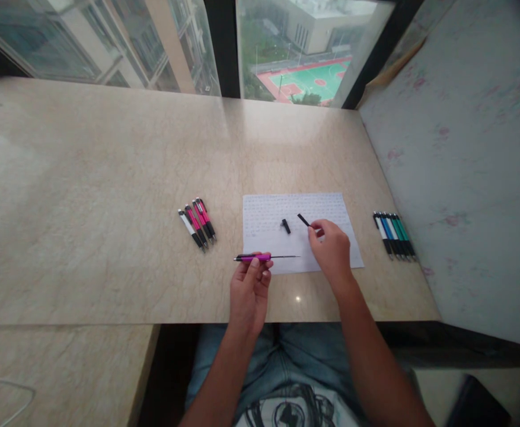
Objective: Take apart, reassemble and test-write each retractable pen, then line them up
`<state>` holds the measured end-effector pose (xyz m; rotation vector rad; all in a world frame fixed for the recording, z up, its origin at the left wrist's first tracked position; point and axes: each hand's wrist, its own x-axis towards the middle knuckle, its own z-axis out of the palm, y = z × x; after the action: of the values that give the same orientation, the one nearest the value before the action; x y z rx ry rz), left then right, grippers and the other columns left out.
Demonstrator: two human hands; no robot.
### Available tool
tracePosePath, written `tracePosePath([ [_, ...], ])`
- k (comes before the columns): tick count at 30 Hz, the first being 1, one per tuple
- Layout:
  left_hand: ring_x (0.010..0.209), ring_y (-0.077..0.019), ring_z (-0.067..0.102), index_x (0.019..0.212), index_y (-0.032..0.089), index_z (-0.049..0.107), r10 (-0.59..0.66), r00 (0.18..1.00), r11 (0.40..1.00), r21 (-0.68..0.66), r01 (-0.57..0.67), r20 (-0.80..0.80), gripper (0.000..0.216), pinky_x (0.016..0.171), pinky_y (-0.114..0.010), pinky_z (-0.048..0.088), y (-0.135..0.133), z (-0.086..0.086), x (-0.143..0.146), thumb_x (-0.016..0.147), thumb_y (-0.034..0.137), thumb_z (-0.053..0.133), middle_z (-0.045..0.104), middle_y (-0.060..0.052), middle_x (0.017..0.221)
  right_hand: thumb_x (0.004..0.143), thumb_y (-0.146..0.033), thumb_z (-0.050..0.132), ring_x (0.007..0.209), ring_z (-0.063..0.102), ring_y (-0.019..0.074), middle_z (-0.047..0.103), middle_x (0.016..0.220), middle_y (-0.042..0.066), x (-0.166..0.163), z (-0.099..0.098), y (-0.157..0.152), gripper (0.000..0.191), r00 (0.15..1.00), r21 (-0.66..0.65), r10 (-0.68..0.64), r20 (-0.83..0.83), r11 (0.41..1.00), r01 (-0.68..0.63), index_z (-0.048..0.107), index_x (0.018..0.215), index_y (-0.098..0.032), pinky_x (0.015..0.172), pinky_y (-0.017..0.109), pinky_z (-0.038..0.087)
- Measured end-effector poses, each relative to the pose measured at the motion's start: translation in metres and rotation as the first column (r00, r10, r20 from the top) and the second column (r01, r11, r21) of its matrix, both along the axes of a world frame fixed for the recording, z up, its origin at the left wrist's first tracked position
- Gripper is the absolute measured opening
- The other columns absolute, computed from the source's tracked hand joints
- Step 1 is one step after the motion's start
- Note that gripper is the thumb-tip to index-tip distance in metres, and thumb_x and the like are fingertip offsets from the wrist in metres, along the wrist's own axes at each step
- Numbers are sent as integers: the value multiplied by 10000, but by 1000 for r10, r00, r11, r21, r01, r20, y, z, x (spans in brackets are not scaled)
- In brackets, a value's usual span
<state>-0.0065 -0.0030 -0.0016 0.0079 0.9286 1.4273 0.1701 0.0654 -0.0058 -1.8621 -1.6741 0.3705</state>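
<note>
Now a taken-apart pink pen over a written sheet.
Pink pen barrel point(254, 257), refill sticking out rightward, sits pinched in the left hand point(248, 290) above the paper point(268, 222); the right hand point(332, 249) closes fingertips on a small black piece point(303, 220). Another black part point(285, 226) lies on the paper; pen groups point(197, 223) point(394, 235) flank it on the desk point(108, 207).

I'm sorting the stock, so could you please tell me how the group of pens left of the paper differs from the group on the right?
The left pens are pink and white; the right pens are blue, green and white. The left pens lie fanned slightly apart, well inside the table; the right pens sit packed side by side near its wall edge. Both groups have dark lower ends and point toward the person.
</note>
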Motion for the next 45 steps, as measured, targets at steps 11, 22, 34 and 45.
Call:
tracePosePath([
  [11, 740, -85, 689, 894, 145, 715, 25, 999, 1000, 3, -25, -46, 199, 603, -132, 517, 4, 3, -6, 732, 213, 807, 742, -38, 876, 814, -321, 695, 737, 632, 167, 673, 809, 22, 22, 35, -55, 117, 779, -120, 18, -626, 986, -119, 701, 875, -221, 651, 297, 550],
  [22, 752, -105, 695, 920, 142, 710, -32, 997, 999, 7, 33, -67, 208, 624, -155, 512, -1, 0, -2, 738, 196, 794, 747, -65, 898, 832, -318, 676, 760, 650, 174, 679, 824, 34, 4, 29, -56, 119, 751, -115, 83, -656, 971, -208, 702, 879, -212, 674, 300, 570],
  [34, 681, -73, 636, 905, 146, 721, -83, 994, 996, 26, 85, -77, 229, 588, -150, 465, -5, 1, 12, 717, 232, 818, 721, -29, 866, 842, -248, 652, 730, 648, 163, 703, 842, 40, -11, 30, -60, 78, 794, -58, 191, -577, 960, -274, 696, 889, -204, 660, 276, 547],
  [45, 665, -66, 623, 879, 143, 717, -71, 991, 996, 43, 76, -117, 236, 585, -153, 465, -5, 2, 8, 704, 252, 831, 717, -28, 851, 883, -269, 641, 644, 613, 142, 696, 747, 17, -10, 38, -55, 93, 857, -12, 304, -416, 940, -340, 689, 851, -195, 601, 254, 479],
])
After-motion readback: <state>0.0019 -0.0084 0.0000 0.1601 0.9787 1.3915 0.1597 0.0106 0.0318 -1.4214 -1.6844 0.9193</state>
